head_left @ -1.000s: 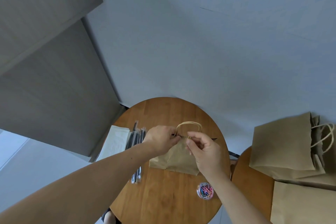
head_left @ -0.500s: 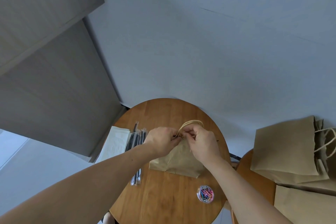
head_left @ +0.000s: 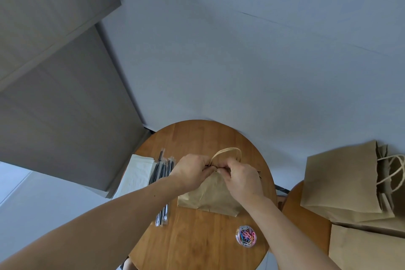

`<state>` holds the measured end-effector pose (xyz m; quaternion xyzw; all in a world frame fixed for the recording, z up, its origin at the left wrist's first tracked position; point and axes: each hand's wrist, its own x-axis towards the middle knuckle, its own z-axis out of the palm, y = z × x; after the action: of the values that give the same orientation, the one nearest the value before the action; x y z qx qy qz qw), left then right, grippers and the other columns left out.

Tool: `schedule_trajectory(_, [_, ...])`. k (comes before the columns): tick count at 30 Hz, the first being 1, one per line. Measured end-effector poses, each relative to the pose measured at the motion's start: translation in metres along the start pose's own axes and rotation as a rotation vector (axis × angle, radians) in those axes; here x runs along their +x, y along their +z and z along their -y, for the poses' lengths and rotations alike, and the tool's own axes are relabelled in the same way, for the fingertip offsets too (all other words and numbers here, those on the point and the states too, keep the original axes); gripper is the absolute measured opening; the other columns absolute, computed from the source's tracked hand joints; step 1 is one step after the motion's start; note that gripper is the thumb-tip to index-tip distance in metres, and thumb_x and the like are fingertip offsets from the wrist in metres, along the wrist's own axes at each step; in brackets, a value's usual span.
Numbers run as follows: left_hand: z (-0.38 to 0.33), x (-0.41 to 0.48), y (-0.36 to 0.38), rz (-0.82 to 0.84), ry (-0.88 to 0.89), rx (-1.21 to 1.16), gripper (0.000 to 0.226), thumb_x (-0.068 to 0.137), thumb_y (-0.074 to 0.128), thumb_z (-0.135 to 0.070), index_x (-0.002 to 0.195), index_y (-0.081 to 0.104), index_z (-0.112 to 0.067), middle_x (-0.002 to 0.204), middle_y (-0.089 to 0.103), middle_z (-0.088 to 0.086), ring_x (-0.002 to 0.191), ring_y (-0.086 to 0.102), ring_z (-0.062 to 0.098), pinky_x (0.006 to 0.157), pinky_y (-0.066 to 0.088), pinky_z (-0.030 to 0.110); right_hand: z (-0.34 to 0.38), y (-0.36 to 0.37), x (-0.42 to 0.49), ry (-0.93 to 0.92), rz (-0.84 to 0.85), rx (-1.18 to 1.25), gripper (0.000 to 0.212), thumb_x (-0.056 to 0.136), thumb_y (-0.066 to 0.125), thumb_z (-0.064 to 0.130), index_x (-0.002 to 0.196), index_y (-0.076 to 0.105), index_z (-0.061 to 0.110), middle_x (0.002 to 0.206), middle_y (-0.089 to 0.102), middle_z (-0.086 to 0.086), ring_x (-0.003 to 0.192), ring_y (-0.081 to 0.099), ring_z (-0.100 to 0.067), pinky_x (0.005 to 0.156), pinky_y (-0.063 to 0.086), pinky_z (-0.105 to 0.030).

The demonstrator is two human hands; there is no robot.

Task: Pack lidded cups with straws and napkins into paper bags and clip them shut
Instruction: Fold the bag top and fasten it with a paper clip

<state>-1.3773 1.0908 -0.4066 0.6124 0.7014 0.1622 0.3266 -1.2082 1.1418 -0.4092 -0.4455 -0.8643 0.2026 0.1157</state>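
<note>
At the left edge of the round wooden surface (head_left: pixel 197 138) lies a stack of white napkins (head_left: pixel 137 174), and just beside it a bundle of wrapped black straws (head_left: pixel 163 173), both untouched. Next comes the left hand (head_left: pixel 192 170), closed in a pinch on the folded top of the brown paper bag (head_left: pixel 210 197) that stands mid-surface, its twine handle (head_left: pixel 228 151) arching up behind the knuckles. A second ago the right hand (head_left: pixel 241 176) hung apart from the bag mouth; it has since closed in, and now both hands meet fingertip to fingertip at the pinched rim. What the right fingers carry is too small to tell, though a clip seems likely. That closing-in suggests the packing of this bag is finished and the clipping is under way; the cup presumably sits inside, out of sight. Nearer the body, a small clear tub of coloured paper clips (head_left: pixel 246 236) rests well apart from the bag. Far right, on a second wooden surface (head_left: pixel 306 226), more paper bags (head_left: pixel 341 184) lie stacked flat.
</note>
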Motion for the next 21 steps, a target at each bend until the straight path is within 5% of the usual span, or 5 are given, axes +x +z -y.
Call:
schedule_trajectory(8, [-0.001, -0.001, 0.003, -0.001, 0.041, 0.046, 0.028, 0.099, 0.054, -0.028, 0.074, 0.053, -0.018, 0.061, 0.049, -0.010, 0.063, 0.050, 0.016, 0.056, 0.032, 0.029, -0.001, -0.010, 0.012, 0.019, 0.223, -0.064, 0.022, 0.097, 0.056, 0.037, 0.105, 0.070, 0.023, 0.095, 0.071, 0.004, 0.086, 0.065, -0.015, 0.074, 0.052, -0.035])
schedule_trajectory(12, [-0.002, 0.000, 0.003, -0.001, 0.062, 0.055, 0.027, 0.100, 0.053, -0.028, 0.088, 0.066, -0.007, 0.075, 0.066, 0.005, 0.070, 0.059, 0.022, 0.064, 0.046, 0.037, 0.001, -0.014, 0.019, -0.024, 0.274, -0.151, 0.019, 0.098, 0.053, 0.035, 0.104, 0.069, 0.028, 0.091, 0.069, 0.007, 0.083, 0.064, -0.014, 0.069, 0.052, -0.032])
schedule_trajectory(17, [-0.001, -0.003, 0.006, -0.008, 0.043, 0.050, 0.026, 0.099, 0.054, -0.028, 0.092, 0.068, -0.008, 0.081, 0.068, 0.005, 0.074, 0.062, 0.022, 0.070, 0.049, 0.040, 0.002, -0.010, 0.010, -0.076, 0.224, -0.192, 0.022, 0.100, 0.050, 0.036, 0.108, 0.065, 0.023, 0.099, 0.066, 0.003, 0.085, 0.063, -0.017, 0.069, 0.051, -0.032])
schedule_trajectory(21, [-0.002, -0.004, -0.003, 0.004, 0.013, 0.040, 0.019, 0.096, 0.055, -0.030, 0.102, 0.071, -0.020, 0.088, 0.071, -0.004, 0.080, 0.064, 0.015, 0.075, 0.052, 0.038, 0.001, -0.017, -0.007, -0.170, 0.030, 0.009, 0.017, 0.092, 0.065, 0.026, 0.104, 0.066, 0.014, 0.099, 0.065, 0.004, 0.074, 0.064, -0.014, 0.062, 0.055, -0.032])
